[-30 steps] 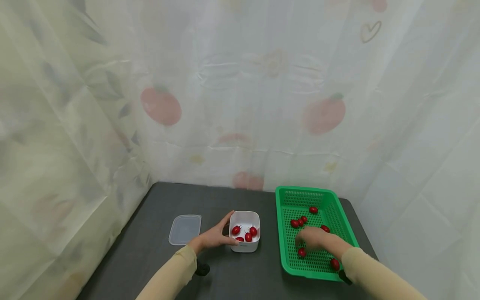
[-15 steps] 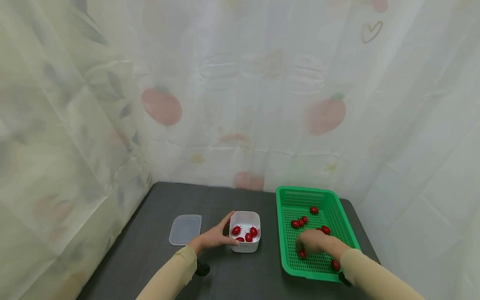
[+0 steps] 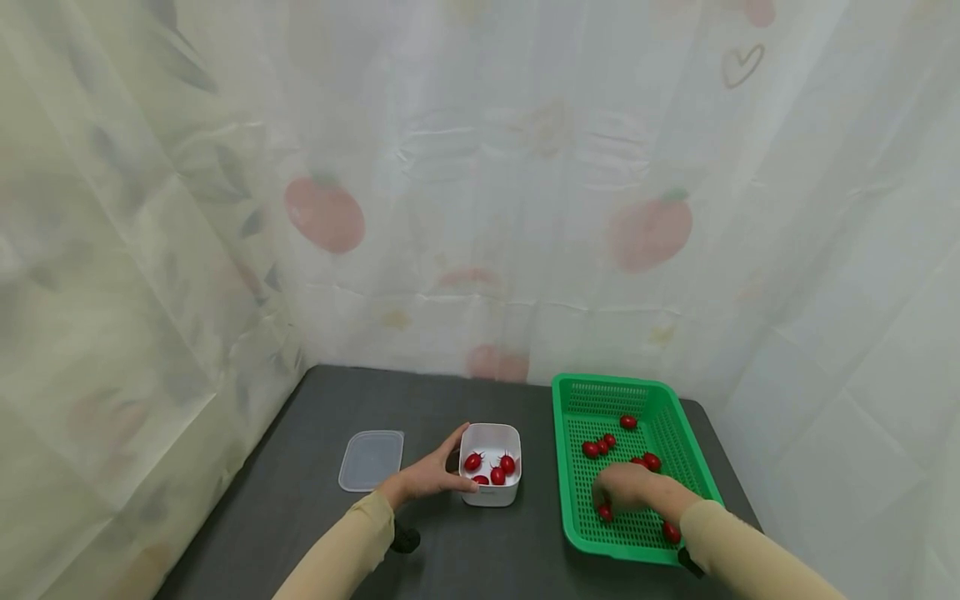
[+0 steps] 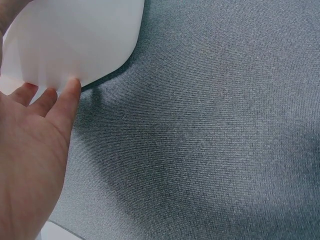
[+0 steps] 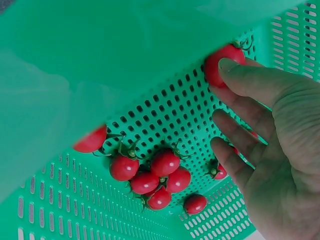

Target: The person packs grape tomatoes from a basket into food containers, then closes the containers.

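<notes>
Tomato [image 5: 226, 53] pinched in the right hand [image 3: 626, 486], glossy, round and red, its curling green stalk on show! Thumb on one side, fingertips on the other, inside the green plastic basket [image 3: 559, 454]; whether it touches the bottom, I can't tell. The right wrist view does the work here: oval holes across the basket floor, long slots up the walls, a cluster of shiny tomatoes [image 5: 145, 182] lying just beside each other. From the head, the knuckles cover most of that pinch.

Over to the left hand [image 3: 423, 477], clamped on the square white tub [image 3: 489, 497], thumb at the near side. Only the head view looks inside: four tomatoes. The left wrist view gives smooth wall, fingertips against it, and the grey counter's [image 4: 210, 125] fine woven grain. Left of that, a flat, cloudy lid [image 3: 371, 460] with rounded corners.
</notes>
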`<act>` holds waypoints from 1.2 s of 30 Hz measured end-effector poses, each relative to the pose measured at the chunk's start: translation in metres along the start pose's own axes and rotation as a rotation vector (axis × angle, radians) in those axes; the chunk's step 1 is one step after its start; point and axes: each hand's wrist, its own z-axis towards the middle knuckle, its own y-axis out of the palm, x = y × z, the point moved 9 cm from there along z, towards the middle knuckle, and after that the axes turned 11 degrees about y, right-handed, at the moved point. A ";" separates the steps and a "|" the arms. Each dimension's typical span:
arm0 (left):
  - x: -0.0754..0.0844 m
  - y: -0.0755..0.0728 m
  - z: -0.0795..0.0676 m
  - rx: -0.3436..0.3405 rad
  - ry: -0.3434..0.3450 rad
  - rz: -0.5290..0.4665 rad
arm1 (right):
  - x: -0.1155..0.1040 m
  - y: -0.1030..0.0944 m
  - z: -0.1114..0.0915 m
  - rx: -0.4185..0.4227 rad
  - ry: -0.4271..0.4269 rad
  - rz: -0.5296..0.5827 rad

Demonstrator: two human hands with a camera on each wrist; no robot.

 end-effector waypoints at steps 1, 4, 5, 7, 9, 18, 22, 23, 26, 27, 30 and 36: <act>0.000 0.000 0.000 0.001 -0.002 0.003 | 0.001 0.001 0.001 -0.007 0.009 0.002; 0.000 0.000 0.000 0.003 -0.006 0.007 | 0.003 0.002 0.002 -0.024 0.029 0.004; 0.000 0.000 0.000 0.004 -0.007 0.008 | 0.003 0.003 0.002 -0.027 0.032 0.005; 0.000 0.000 0.000 0.004 -0.007 0.006 | 0.003 0.003 0.002 -0.028 0.035 0.005; 0.001 0.001 0.000 0.004 -0.006 0.007 | 0.002 0.003 0.001 -0.032 0.035 0.006; 0.001 0.000 0.001 -0.001 -0.006 0.011 | 0.001 0.001 -0.003 -0.040 0.006 0.045; 0.001 0.000 0.000 -0.003 -0.005 0.015 | 0.003 -0.006 -0.006 -0.005 -0.011 0.075; 0.001 0.000 0.000 -0.003 -0.006 0.016 | 0.004 -0.008 -0.007 0.006 -0.014 0.079; 0.001 -0.001 0.000 -0.001 -0.006 0.016 | 0.007 -0.016 -0.007 0.040 -0.035 0.098; 0.001 -0.001 0.000 -0.002 -0.006 0.018 | 0.009 -0.018 -0.007 0.048 -0.040 0.106; -0.001 -0.001 0.000 -0.002 -0.006 0.022 | 0.012 -0.027 -0.007 0.068 -0.058 0.128; -0.002 -0.001 0.000 0.001 -0.001 0.025 | 0.018 -0.053 -0.009 0.101 -0.075 0.231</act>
